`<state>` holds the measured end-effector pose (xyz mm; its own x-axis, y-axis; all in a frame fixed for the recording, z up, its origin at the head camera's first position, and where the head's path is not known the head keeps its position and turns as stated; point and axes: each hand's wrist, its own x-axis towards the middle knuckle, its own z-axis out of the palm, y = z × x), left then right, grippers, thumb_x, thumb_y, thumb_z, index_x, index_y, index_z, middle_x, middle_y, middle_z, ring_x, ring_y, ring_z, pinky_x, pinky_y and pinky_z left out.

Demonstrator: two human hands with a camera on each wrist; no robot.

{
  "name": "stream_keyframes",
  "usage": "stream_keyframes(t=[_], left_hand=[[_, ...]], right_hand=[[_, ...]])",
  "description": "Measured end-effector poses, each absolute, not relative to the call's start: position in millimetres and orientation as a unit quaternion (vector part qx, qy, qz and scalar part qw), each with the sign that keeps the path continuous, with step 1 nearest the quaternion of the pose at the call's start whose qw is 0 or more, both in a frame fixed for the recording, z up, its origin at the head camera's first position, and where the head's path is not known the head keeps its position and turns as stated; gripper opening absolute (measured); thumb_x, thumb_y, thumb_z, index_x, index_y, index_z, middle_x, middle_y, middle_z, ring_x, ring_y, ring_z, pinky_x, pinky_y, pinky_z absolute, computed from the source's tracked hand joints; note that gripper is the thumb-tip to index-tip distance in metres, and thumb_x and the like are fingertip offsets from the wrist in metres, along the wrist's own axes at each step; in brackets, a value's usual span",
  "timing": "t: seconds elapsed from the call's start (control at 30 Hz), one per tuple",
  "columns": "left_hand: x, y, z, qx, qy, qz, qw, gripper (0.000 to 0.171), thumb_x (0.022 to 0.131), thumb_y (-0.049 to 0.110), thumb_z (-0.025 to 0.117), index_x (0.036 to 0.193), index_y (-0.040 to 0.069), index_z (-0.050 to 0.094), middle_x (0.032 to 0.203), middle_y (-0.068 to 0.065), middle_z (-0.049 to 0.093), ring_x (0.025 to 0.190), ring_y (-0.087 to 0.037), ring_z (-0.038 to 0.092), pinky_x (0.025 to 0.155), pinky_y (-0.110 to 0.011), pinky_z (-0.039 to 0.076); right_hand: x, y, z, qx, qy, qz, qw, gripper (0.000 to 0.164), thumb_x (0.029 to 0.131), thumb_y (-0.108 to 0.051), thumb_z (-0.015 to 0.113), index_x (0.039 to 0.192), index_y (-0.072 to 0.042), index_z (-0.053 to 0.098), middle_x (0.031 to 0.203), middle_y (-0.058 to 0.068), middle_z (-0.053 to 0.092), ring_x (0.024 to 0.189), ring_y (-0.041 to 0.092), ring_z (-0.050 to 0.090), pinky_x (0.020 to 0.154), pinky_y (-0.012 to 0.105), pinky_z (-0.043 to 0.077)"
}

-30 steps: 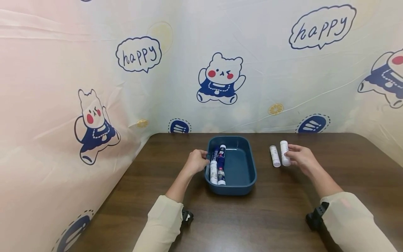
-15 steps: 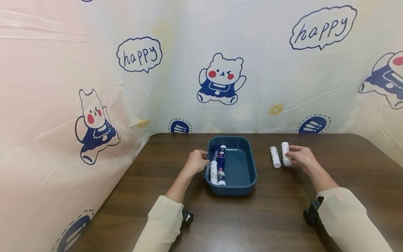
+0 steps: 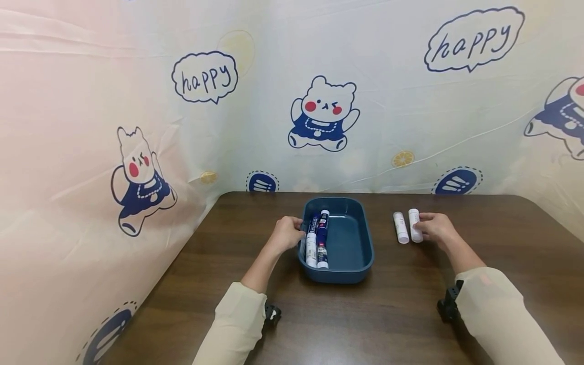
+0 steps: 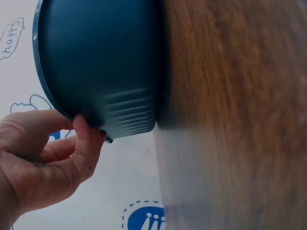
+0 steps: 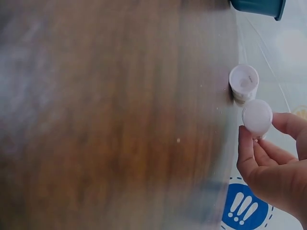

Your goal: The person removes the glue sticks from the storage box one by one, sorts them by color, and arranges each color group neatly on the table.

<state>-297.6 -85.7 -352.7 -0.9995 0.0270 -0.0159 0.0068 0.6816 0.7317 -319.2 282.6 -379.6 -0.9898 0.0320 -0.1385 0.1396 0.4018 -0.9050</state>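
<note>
My left hand (image 3: 286, 233) pinches the left rim of a dark blue plastic bin (image 3: 351, 274); the left wrist view shows thumb and fingers on the bin's edge. Blue-and-white glue sticks (image 3: 322, 238) lie in rows along the bin's left side. To the right of the bin, my right hand (image 3: 437, 227) pinches a white glue stick (image 3: 415, 226) between thumb and fingers. Just left of it lies a second white glue stick (image 3: 401, 228), a narrow gap between the two. In the right wrist view their round ends face the camera.
Everything stands on a brown wooden table (image 3: 347, 324). A pale printed cloth (image 3: 255, 126) hangs behind the table and along its left side. Each wrist wears a black camera mount, such as the right one (image 3: 449, 302).
My right hand has lowered the white glue stick slightly, nearly level with the one beside it. The left hand keeps its grip on the bin. The head view has shifted a little.
</note>
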Motion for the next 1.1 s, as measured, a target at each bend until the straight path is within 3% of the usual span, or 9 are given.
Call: stream_keyframes(t=[0.2, 0.53, 0.77, 1.1], left_hand=[[-296.7, -85.2, -352.6, 0.010, 0.916, 0.400, 0.014, 0.036, 0.085, 0.003, 0.062, 0.121, -0.002, 0.059, 0.102, -0.014, 0.061, 0.081, -0.021, 0.057, 0.068, -0.030, 0.052], [-296.7, -84.8, -351.4, 0.014, 0.919, 0.394, 0.010, 0.036, 0.085, 0.002, 0.063, 0.120, -0.003, 0.059, 0.103, -0.014, 0.061, 0.085, -0.022, 0.056, 0.070, -0.031, 0.052], [-296.9, -85.4, -350.4, 0.014, 0.919, 0.393, 0.014, 0.037, 0.086, 0.003, 0.062, 0.122, -0.003, 0.058, 0.104, -0.015, 0.060, 0.087, -0.022, 0.055, 0.071, -0.032, 0.051], [-296.4, -85.3, -350.9, 0.016, 0.920, 0.390, 0.012, 0.036, 0.085, 0.003, 0.062, 0.121, -0.003, 0.058, 0.104, -0.014, 0.061, 0.086, -0.022, 0.056, 0.070, -0.031, 0.051]], right_hand=[[-321.5, 281.8, -380.5, 0.061, 0.843, -0.532, 0.059, 0.058, 0.087, -0.002, 0.052, 0.134, 0.019, 0.026, 0.129, 0.037, 0.033, 0.096, 0.025, 0.053, 0.072, 0.028, 0.051], [-327.3, 283.8, -385.9, 0.063, 0.854, -0.513, 0.064, 0.056, 0.086, 0.000, 0.052, 0.132, 0.021, 0.027, 0.127, 0.039, 0.034, 0.082, 0.016, 0.055, 0.071, 0.028, 0.052], [-329.7, 282.3, -385.4, 0.054, 0.881, -0.465, 0.061, 0.055, 0.085, 0.000, 0.054, 0.131, 0.020, 0.031, 0.128, 0.040, 0.034, 0.091, 0.027, 0.055, 0.073, 0.034, 0.052], [-329.3, 281.2, -386.2, 0.046, 0.904, -0.424, 0.038, 0.053, 0.082, -0.001, 0.057, 0.126, 0.020, 0.038, 0.119, 0.039, 0.043, 0.074, 0.019, 0.058, 0.063, 0.029, 0.053]])
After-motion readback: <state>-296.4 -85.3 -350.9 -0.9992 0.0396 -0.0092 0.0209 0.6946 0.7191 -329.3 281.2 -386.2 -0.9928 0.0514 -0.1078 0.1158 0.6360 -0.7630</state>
